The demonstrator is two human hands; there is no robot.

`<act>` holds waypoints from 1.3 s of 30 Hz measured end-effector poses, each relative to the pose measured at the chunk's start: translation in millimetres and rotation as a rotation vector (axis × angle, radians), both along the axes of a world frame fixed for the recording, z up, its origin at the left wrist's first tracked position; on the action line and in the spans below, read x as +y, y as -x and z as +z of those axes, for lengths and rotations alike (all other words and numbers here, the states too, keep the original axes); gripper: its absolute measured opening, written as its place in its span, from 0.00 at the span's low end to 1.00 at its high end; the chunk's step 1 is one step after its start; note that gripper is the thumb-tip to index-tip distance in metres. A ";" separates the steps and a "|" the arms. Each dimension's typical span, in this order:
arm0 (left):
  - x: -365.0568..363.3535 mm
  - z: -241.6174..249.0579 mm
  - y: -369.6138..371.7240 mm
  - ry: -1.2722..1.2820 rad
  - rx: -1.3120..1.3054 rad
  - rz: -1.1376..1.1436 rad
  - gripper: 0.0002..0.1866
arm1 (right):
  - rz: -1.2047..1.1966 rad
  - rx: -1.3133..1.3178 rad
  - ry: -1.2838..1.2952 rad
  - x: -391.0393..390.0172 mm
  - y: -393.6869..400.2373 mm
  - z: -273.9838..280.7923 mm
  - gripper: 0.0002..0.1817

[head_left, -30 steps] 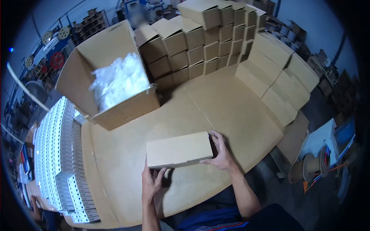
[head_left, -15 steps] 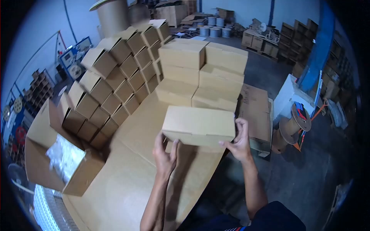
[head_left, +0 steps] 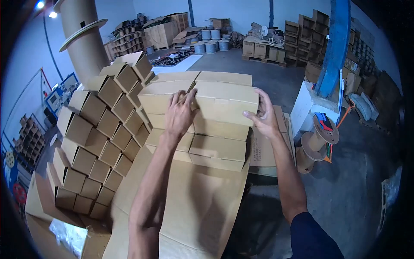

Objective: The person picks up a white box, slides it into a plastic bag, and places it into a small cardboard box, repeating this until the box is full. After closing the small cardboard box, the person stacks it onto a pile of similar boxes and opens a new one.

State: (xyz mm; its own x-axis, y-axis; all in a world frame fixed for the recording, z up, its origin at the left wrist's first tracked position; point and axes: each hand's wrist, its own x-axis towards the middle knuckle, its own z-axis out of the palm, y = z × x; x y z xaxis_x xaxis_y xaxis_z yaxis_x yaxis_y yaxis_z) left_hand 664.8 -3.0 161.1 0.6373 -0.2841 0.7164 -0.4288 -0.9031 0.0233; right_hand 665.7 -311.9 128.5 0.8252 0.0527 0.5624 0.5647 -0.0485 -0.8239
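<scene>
A closed cardboard box (head_left: 225, 105) is held level between my two hands at the top of a stack of similar boxes (head_left: 217, 149). My left hand (head_left: 181, 113) presses its fingertips at the box's left end, beside a neighbouring box (head_left: 161, 98). At the other end, my right hand (head_left: 264, 117) grips the right side, thumb on the front face and fingers on the far edge. Whether the held box rests fully on the one beneath cannot be made out. Below the stack lies a flat cardboard sheet (head_left: 177, 203).
Open-ended boxes (head_left: 95, 155) are piled at the left, near an open carton with clear plastic (head_left: 69, 235). Printed flat cardboard (head_left: 269, 149) lies right of the stack. Farther right stand a cable spool (head_left: 311, 149) and a blue pillar (head_left: 334, 52).
Both hands have carried the box forward from over the cardboard sheet to the top of the stack. The left hand has shifted from beneath the box to its upper left end.
</scene>
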 end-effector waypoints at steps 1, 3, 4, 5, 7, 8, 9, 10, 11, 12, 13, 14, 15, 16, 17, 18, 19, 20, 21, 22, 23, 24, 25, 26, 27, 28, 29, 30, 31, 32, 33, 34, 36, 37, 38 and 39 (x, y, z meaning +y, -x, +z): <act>5.6 -1.1 -4.9 -0.051 0.004 -0.011 0.39 | 0.010 0.016 -0.012 3.2 -5.2 -5.0 0.46; 10.7 -1.0 -5.3 -0.034 -0.084 -0.038 0.39 | -0.040 -0.036 0.045 4.5 -12.5 -13.5 0.47; 12.0 1.6 -2.5 -0.023 -0.122 -0.050 0.39 | -0.028 -0.019 0.031 5.9 -10.8 -11.0 0.47; 13.6 4.6 -1.3 0.047 0.030 -0.086 0.37 | -0.016 -0.002 0.016 6.4 -7.7 -7.2 0.48; 13.0 3.3 -8.6 -0.006 0.052 -0.064 0.33 | 0.005 -0.009 0.000 8.5 -11.5 -11.1 0.51; 13.0 3.9 -11.4 -0.051 0.039 -0.039 0.32 | -0.016 -0.012 0.003 9.5 -14.2 -12.7 0.51; 15.4 4.3 -14.5 -0.044 0.049 -0.054 0.33 | -0.036 -0.015 0.003 12.2 -14.3 -11.9 0.52; 17.7 4.8 -17.4 -0.036 0.057 -0.069 0.33 | -0.056 -0.019 0.005 14.9 -14.0 -10.8 0.52; 18.5 3.7 -19.3 -0.026 0.066 -0.083 0.33 | -0.074 -0.003 0.036 15.0 -11.0 -9.5 0.52; 16.8 3.6 -19.3 -0.008 0.068 -0.070 0.33 | -0.075 -0.012 0.042 14.5 -11.3 -10.1 0.52; 15.6 3.6 -18.4 0.008 0.071 -0.056 0.33 | -0.076 -0.019 0.047 14.1 -11.0 -11.2 0.52; 15.0 4.9 -18.1 0.024 0.069 -0.042 0.33 | -0.076 -0.031 0.051 14.7 -11.7 -11.3 0.52; 11.6 6.0 -17.0 0.027 0.093 -0.009 0.32 | -0.068 -0.036 0.035 16.1 -12.5 -12.7 0.52; 10.9 4.9 -16.7 0.013 0.089 0.010 0.32 | -0.062 -0.040 0.020 17.6 -12.8 -15.0 0.52; 9.3 4.0 -17.8 0.000 0.083 0.026 0.31 | -0.058 -0.047 0.006 17.7 -13.8 -15.5 0.52; 7.3 3.6 -18.9 -0.013 0.078 0.041 0.31 | -0.083 -0.027 0.040 17.4 -12.0 -13.0 0.52; 7.0 3.1 -19.3 -0.024 0.070 0.051 0.30 | -0.109 -0.004 0.076 16.7 -8.7 -10.6 0.52; 5.9 2.1 -20.2 -0.028 0.068 0.056 0.30 | -0.133 0.018 0.112 16.0 -7.0 -9.0 0.52; 4.7 3.1 -18.8 -0.032 0.066 0.062 0.30 | -0.116 0.008 0.111 15.3 -7.2 -9.3 0.52; 3.9 3.8 -17.0 -0.036 0.064 0.071 0.30 | -0.098 -0.002 0.110 14.0 -8.0 -9.8 0.52; 3.2 4.1 -15.0 -0.045 0.068 0.073 0.30 | -0.080 -0.012 0.110 12.8 -8.1 -10.3 0.51; 2.0 5.0 -12.9 -0.054 0.071 0.075 0.30 | -0.077 -0.011 0.126 11.5 -7.0 -9.2 0.51; 1.6 6.6 -12.5 -0.063 0.071 0.077 0.30 | -0.074 -0.013 0.143 9.3 -6.6 -6.8 0.51; 3.3 7.0 -14.5 -0.071 0.073 0.069 0.30 | -0.071 -0.012 0.160 7.2 -4.9 -4.8 0.51; 4.7 8.2 -17.7 -0.077 0.075 0.060 0.30 | -0.082 0.004 0.202 5.0 -3.7 -2.5 0.50; 6.1 8.8 -20.3 -0.082 0.077 0.052 0.30 | -0.082 -0.005 0.182 4.0 -4.2 -2.8 0.51; 7.1 7.7 -21.6 -0.069 0.094 0.054 0.30 | -0.080 -0.013 0.164 4.2 -5.1 -4.0 0.51; 5.7 9.6 -19.7 -0.054 0.110 0.060 0.30 | -0.076 -0.023 0.146 5.8 -6.4 -4.9 0.51; 4.7 11.4 -17.5 -0.039 0.126 0.068 0.30 | -0.101 -0.003 0.149 8.6 -7.2 -6.1 0.51; 4.1 13.8 -15.4 -0.019 0.144 0.069 0.30 | -0.125 0.016 0.151 12.0 -7.3 -8.1 0.50; 3.3 15.8 -13.5 -0.001 0.162 0.069 0.30 | -0.150 0.036 0.151 15.3 -7.0 -10.4 0.50; 2.5 17.2 -12.1 0.016 0.182 0.068 0.30 | -0.186 0.026 0.176 17.8 -6.8 -12.0 0.49; 4.1 10.3 -17.2 0.028 0.106 0.055 0.28 | -0.260 0.004 0.225 23.2 -6.5 -15.4 0.48; 5.0 8.9 -18.2 0.039 0.099 0.049 0.28 | -0.306 -0.057 0.248 25.5 -9.7 -23.5 0.47; 5.9 7.9 -19.2 0.051 0.091 0.043 0.27 | -0.319 -0.052 0.260 24.0 -10.7 -26.3 0.47; 6.7 6.6 -19.8 0.054 0.088 0.042 0.26 | -0.331 -0.047 0.274 24.9 -8.1 -23.8 0.47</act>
